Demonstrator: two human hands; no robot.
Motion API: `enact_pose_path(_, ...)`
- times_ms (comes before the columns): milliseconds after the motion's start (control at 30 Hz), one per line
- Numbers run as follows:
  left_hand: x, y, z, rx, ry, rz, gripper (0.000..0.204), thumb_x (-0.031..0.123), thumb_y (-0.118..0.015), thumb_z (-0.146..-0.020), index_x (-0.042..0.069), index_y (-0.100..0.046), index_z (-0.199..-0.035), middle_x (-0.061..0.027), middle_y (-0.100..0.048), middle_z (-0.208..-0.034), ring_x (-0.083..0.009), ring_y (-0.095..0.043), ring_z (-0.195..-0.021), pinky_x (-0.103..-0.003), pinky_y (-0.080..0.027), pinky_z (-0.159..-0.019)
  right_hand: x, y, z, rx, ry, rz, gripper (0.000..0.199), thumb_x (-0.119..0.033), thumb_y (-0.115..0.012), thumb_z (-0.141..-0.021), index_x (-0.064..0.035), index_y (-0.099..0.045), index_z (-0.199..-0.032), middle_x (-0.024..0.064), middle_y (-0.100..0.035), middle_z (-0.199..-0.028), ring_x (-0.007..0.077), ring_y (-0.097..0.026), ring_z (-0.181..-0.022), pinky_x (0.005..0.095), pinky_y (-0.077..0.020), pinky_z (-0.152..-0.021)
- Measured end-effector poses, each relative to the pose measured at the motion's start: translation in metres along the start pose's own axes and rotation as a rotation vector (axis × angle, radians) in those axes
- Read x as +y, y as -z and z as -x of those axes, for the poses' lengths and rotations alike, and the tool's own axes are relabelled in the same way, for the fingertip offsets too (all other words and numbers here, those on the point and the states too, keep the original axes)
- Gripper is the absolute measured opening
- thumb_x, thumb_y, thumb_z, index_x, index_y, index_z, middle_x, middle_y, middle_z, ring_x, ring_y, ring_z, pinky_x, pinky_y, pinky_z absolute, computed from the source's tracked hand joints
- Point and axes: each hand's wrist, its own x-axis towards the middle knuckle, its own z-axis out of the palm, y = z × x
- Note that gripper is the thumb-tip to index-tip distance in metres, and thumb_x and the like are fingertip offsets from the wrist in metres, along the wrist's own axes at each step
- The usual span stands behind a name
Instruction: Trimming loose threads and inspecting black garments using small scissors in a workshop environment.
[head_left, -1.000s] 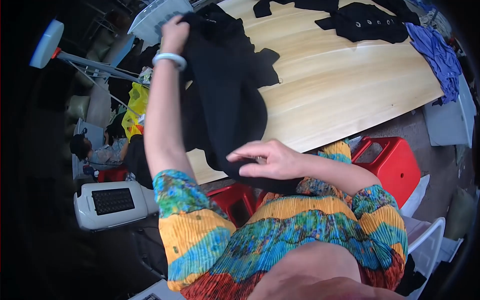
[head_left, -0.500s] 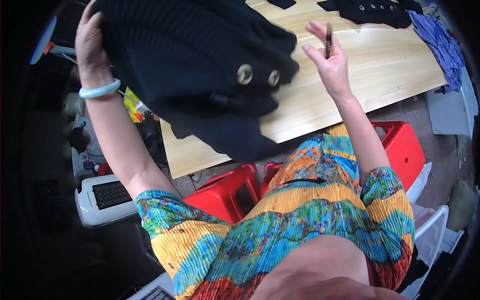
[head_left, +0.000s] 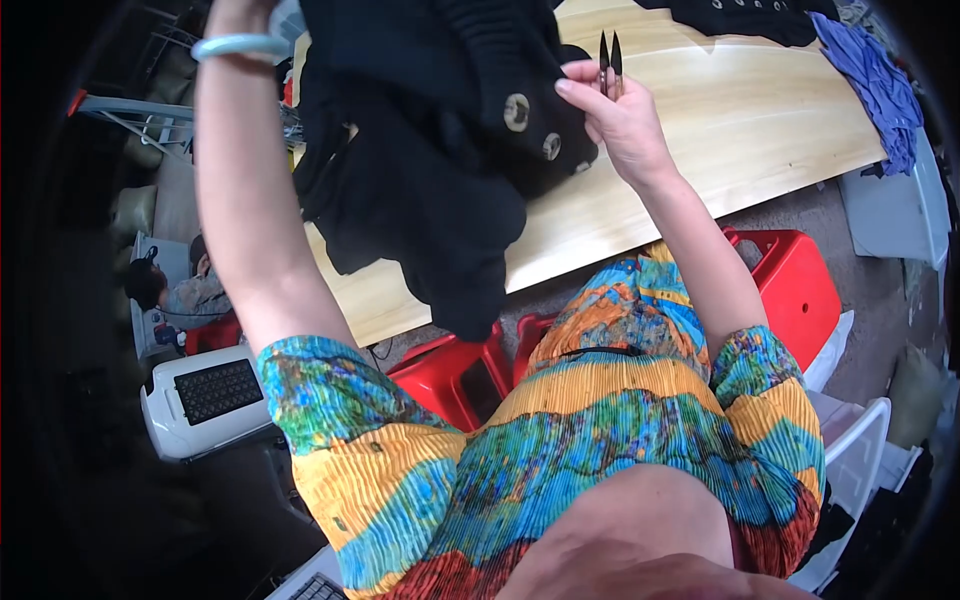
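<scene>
The person holds a black knitted garment (head_left: 430, 150) up above the pale wooden table (head_left: 720, 130). The left hand (head_left: 235, 12) is raised at the top edge of the view, with a light bangle (head_left: 240, 45) on the wrist. The hand itself is almost cut off by the frame, so I cannot tell if its fingers are closed on the cloth, though the garment hangs down from that side. The right hand (head_left: 620, 115) is folded around a pair of small thread snips (head_left: 609, 58). Its fingers are closed on the handle, the two pointed blades stand up above the grip with only a thin gap between them, and the thumb touches the edge of the knit just left of the grip.

Two round metal buttons (head_left: 530, 125) sit on the fabric a little below and to the left of the snips. The lower part of the garment falls under the grip toward the red plastic stool (head_left: 450, 375).

In my judgement the risk is here: the points are very near the knit, and if the cloth swings or the hand slips, the tips can catch a loop and pull or cut the yarn. The heavy hanging part can also drag the edge away from the thumb.
</scene>
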Motion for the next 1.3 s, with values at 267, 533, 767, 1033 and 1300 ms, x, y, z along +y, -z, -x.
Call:
enact_pose_path(267,-0.078,-0.096,0.188,0.247,0.794,0.421,0.020,0.012,-0.050,-0.084,-0.002,-0.054,-0.099,-0.0105,-0.060,-0.084,-0.0155,-0.059,-0.069,-0.022,-0.047,-0.061,0.060,0.044,0.003,0.080,-0.388,-0.372,0.016,-0.012,-0.061,-0.076,-0.0072,-0.054,-0.089,-0.0076,-0.040,-0.056,0.0020,-0.030,-0.039,0.0184,-0.0272,-0.040)
enact_pose_path(533,-0.044,-0.159,0.234,0.161,1.098,0.691,0.023,0.014,-0.045,-0.086,-0.004,-0.051,-0.100,-0.0135,-0.058,-0.091,-0.0176,-0.059,-0.069,-0.022,-0.048,-0.059,0.047,0.041,0.013,0.044,-0.438,-0.379,0.017,-0.013,-0.060,-0.077,-0.0064,-0.052,-0.092,-0.0083,-0.038,-0.056,0.0008,-0.030,-0.039,0.0168,-0.0258,-0.039)
enact_pose_path(767,-0.010,-0.156,0.232,0.073,0.949,1.295,0.027,-0.002,-0.045,-0.078,-0.004,-0.044,-0.105,-0.0064,-0.050,-0.076,-0.0188,-0.059,-0.072,-0.020,-0.048,-0.056,0.024,0.034,0.035,0.016,-0.444,-0.425,0.021,-0.013,-0.058,-0.079,-0.0060,-0.049,-0.096,-0.0081,-0.036,-0.054,0.0002,-0.028,-0.037,0.0166,-0.0245,-0.038)
enact_pose_path(1033,0.036,-0.147,0.232,0.199,0.848,1.130,0.033,-0.001,-0.047,-0.081,-0.006,-0.041,-0.113,-0.0125,-0.055,-0.096,-0.0184,-0.059,-0.070,-0.020,-0.047,-0.056,0.000,0.016,0.061,-0.010,-0.513,-0.532,0.021,-0.012,-0.055,-0.080,-0.0045,-0.048,-0.098,-0.0073,-0.034,-0.054,0.0013,-0.028,-0.038,0.0176,-0.0243,-0.038)
enact_pose_path(1300,0.024,-0.143,0.232,0.174,1.036,1.144,0.021,0.021,-0.045,-0.087,0.000,-0.051,-0.088,-0.0072,-0.055,-0.078,-0.0175,-0.057,-0.056,-0.020,-0.043,-0.041,0.008,0.027,0.066,-0.063,-0.416,-0.358,0.019,-0.015,-0.055,-0.081,-0.0035,-0.051,-0.095,-0.0076,-0.036,-0.052,0.0007,-0.030,-0.039,0.0170,-0.0233,-0.038)
